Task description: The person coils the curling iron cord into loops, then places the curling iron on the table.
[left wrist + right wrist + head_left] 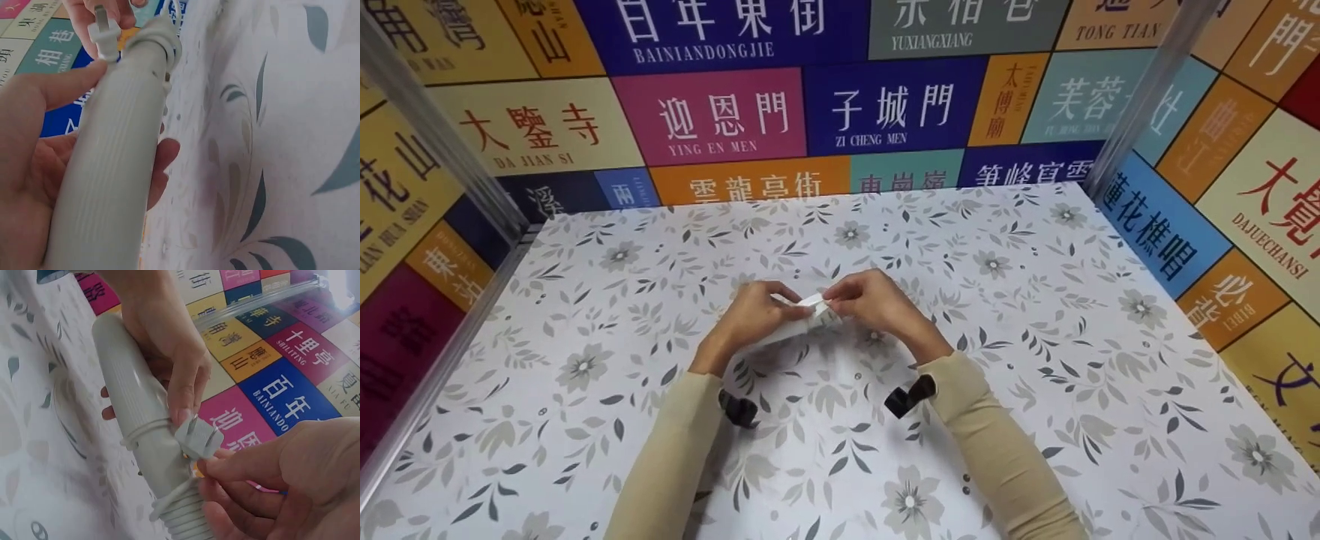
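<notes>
Held over the table is a pale, smooth cylindrical appliance [109,163] with fine ribbing, its exact kind not shown. My left hand [751,313] grips its body, fingers wrapped behind and thumb along the side. A white cord [183,517] is wound in several turns around the appliance's far part. At the end of the cord, a two-prong plug [197,440] sticks out beside the body, prongs facing away from my right hand. My right hand [877,301] pinches that plug between thumb and fingers. The left thumb tip lies right at the plug too.
A white tablecloth [907,499] with grey flowers and leaves covers the table. Colourful sign-printed panels [709,116] stand behind it and at both sides, with clear corner posts [1144,97]. Black wrist straps [911,396] hang below both sleeves.
</notes>
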Demonstrator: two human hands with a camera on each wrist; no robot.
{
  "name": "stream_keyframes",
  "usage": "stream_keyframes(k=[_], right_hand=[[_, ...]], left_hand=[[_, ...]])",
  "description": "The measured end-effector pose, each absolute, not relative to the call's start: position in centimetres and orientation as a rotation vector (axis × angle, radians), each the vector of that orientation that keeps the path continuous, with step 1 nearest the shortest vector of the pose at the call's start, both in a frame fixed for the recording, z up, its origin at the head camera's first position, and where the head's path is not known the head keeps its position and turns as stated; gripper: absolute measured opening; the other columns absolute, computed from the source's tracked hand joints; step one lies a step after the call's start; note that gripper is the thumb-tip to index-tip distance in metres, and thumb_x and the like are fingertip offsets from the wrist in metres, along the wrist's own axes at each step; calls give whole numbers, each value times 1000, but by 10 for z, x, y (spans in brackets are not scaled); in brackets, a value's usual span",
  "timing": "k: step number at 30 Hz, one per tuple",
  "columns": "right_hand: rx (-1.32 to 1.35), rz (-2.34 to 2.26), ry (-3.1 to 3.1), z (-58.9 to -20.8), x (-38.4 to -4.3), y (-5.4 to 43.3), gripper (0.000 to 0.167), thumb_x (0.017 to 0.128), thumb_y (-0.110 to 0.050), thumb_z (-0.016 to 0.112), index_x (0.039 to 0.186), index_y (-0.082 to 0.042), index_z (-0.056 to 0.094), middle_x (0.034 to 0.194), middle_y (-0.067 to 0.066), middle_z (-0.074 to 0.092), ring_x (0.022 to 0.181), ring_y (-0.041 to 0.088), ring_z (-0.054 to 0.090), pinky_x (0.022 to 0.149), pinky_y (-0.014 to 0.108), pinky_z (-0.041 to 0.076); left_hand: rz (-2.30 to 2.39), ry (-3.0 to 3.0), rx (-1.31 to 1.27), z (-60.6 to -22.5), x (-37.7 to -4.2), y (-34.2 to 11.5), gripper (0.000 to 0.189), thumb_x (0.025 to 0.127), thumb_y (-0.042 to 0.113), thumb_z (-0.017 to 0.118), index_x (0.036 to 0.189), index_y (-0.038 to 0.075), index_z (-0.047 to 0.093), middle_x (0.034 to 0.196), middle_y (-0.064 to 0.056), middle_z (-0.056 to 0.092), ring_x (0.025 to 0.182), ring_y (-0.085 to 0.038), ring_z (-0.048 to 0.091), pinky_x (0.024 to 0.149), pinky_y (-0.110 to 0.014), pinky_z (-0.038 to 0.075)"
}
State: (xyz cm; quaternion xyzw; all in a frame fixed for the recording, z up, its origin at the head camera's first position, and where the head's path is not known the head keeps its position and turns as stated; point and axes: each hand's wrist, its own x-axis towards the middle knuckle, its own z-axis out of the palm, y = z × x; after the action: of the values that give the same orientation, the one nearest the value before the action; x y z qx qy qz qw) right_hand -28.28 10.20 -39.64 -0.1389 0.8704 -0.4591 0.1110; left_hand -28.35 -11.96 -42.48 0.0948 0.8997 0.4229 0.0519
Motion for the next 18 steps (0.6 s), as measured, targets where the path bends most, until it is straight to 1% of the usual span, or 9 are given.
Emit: stream_keyframes(k=[4, 7, 11, 14, 18], right_hand=[[-354, -1335, 2607, -394, -289, 114, 21, 93, -13, 71, 112, -8, 76, 112, 11, 75, 102, 22, 68, 88, 32, 53], [-284, -1345, 2631, -391, -294, 127, 22, 95, -15, 68, 115, -8, 75, 116, 12, 73, 108, 25, 67, 92, 37, 53], [-212, -1349, 2615, -392, -300, 141, 24, 96, -17, 68, 117, -8, 74, 121, 12, 72, 112, 26, 66, 94, 38, 52], [-228, -1293, 2591, -396, -303, 146, 27, 94, -21, 70, 118, -9, 73, 123, 12, 70, 112, 26, 64, 92, 37, 52], [-244, -1208, 2579, -402, -306, 149, 31, 92, -23, 72, 120, -9, 72, 125, 14, 69, 110, 25, 63, 89, 36, 53]], left_hand=[[1241, 2731, 349, -428, -291, -123, 31, 84, 36, 79, 100, 9, 77, 101, -9, 77, 84, -19, 71, 73, -27, 51], [1190, 2726, 373, -427, -296, -126, 32, 84, 35, 78, 100, 8, 77, 102, -10, 77, 84, -20, 70, 72, -27, 51], [1148, 2712, 380, -427, -302, -128, 34, 83, 38, 78, 101, 8, 77, 101, -9, 76, 78, -16, 65, 70, -26, 49], [1132, 2704, 390, -426, -306, -128, 35, 83, 40, 79, 100, 10, 76, 96, -8, 75, 73, -14, 60, 68, -25, 47], [1126, 2690, 447, -426, -312, -127, 35, 84, 40, 78, 101, 10, 76, 93, -9, 74, 68, -12, 58, 66, -25, 46]])
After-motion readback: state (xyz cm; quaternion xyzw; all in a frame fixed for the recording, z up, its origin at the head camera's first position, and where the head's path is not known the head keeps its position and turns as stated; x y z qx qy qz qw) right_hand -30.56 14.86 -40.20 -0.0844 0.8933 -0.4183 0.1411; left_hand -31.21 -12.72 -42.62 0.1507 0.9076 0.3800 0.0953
